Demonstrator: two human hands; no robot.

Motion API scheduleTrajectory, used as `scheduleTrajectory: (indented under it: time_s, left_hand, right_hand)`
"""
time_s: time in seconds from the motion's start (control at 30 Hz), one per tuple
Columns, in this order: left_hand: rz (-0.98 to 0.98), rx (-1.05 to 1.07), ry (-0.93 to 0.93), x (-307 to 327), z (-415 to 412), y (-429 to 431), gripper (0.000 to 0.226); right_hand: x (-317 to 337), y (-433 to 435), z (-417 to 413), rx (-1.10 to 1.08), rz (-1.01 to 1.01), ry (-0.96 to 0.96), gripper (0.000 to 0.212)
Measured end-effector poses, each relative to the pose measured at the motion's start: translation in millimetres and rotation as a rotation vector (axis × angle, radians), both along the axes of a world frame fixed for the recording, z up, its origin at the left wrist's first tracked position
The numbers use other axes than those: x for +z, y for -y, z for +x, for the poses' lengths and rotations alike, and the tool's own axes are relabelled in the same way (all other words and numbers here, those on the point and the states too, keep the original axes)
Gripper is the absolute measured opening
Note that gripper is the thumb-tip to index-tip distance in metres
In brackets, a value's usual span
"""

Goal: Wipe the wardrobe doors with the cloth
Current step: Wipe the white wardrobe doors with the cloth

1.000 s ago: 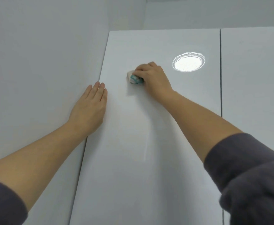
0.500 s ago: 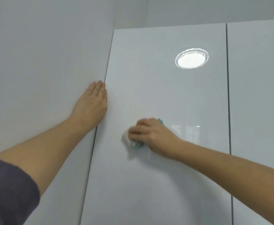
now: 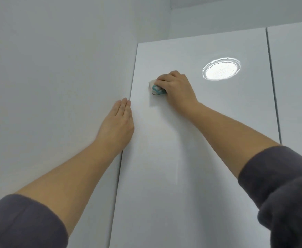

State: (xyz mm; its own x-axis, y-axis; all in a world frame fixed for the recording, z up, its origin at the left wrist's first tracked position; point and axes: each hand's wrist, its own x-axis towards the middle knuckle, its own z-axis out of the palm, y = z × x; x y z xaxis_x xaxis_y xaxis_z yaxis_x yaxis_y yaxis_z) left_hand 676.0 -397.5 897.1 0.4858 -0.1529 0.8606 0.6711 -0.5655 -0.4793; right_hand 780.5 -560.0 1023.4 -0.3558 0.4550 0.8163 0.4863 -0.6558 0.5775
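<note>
A glossy white wardrobe door (image 3: 209, 140) fills the middle of the head view. My right hand (image 3: 178, 88) presses a small bunched white and teal cloth (image 3: 156, 88) against the door's upper left part. Most of the cloth is hidden under my fingers. My left hand (image 3: 118, 125) lies flat, fingers together, on the white wall by the door's left edge. A second wardrobe door (image 3: 297, 86) stands to the right, past a thin vertical gap.
A plain white wall (image 3: 57, 86) runs along the left of the wardrobe. A round ceiling light's reflection (image 3: 220, 69) shines on the door, right of my right hand. The wardrobe's top edge sits just below the ceiling.
My right hand has swept the cloth from the door's lower middle back up to its upper left. The view has shifted left. My left hand stays flat on the wall.
</note>
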Motion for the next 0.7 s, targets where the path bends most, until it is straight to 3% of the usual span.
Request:
scheduleTrajectory:
  time_s: [0.2,0.33,0.43,0.53,0.7]
  left_hand:
    - [-0.037,-0.040,0.007,1,0,0,0.055]
    - [-0.033,-0.080,0.021,1,0,0,0.054]
    - [0.002,-0.103,0.066,0,3,-1,0.056]
    - [0.073,-0.138,0.164,-1,4,-5,0.073]
    - [-0.023,-0.164,0.173,5,-6,4,0.077]
  right_hand:
    - [40,-38,-11,-0.057,0.198,-0.139,0.038]
    - [49,-53,-12,-0.085,0.208,-0.166,0.038]
    - [48,-60,-10,-0.085,0.141,-0.135,0.032]
    - [34,-63,-6,-0.036,0.019,-0.077,0.031]
    - [-16,-53,0,0.035,-0.166,-0.031,0.041]
